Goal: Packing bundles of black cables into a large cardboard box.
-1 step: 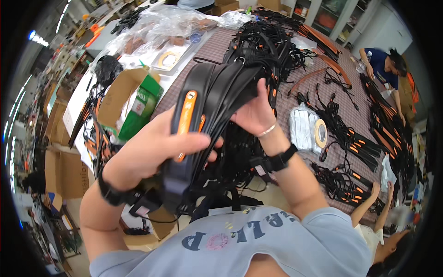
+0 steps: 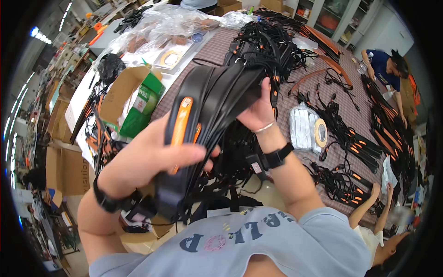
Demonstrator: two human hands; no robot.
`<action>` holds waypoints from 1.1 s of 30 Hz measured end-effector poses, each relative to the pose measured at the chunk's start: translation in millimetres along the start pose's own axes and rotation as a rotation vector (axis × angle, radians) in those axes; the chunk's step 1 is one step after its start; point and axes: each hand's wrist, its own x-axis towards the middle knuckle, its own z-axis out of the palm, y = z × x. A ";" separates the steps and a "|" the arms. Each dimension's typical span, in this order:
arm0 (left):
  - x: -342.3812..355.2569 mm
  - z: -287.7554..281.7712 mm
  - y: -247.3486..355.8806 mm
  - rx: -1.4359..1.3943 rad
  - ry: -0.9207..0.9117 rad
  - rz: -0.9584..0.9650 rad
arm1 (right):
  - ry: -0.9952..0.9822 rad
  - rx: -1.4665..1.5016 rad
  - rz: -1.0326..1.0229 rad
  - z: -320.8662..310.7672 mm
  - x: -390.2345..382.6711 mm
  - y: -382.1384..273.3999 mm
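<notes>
"Bundle of straps: where, relative to the fingers?"

"Held up between both hands. Left hand: thumb across the orange-inlaid face, fingertips showing past the far edge; clamped on it. Right hand: palm at the bundle's right side, thumb raised, other fingers hidden behind straps; cannot tell whether they close."

"Pose?"

"Left forearm bent, hand pointing rightward; right forearm angled up and forward."

"Surroundings, obstructions?"

"Bundle masks part of the checked surface. Right: plastic-wrapped pale pack, tape roll at its edge. Left: open carton. Beyond: tangled strap heap. Far right: co-worker in dark blue."
</notes>
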 end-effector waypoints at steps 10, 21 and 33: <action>-207.8 61.4 -44.3 0.138 -0.056 -0.020 | 0.047 0.056 0.040 41.6 -73.3 42.0; -365.3 132.7 -186.4 -0.119 0.378 -0.552 | 0.130 0.002 0.510 83.3 -157.1 190.9; -540.6 162.0 -375.1 -0.072 0.385 -0.559 | 0.589 -0.317 1.255 -64.2 -361.6 405.4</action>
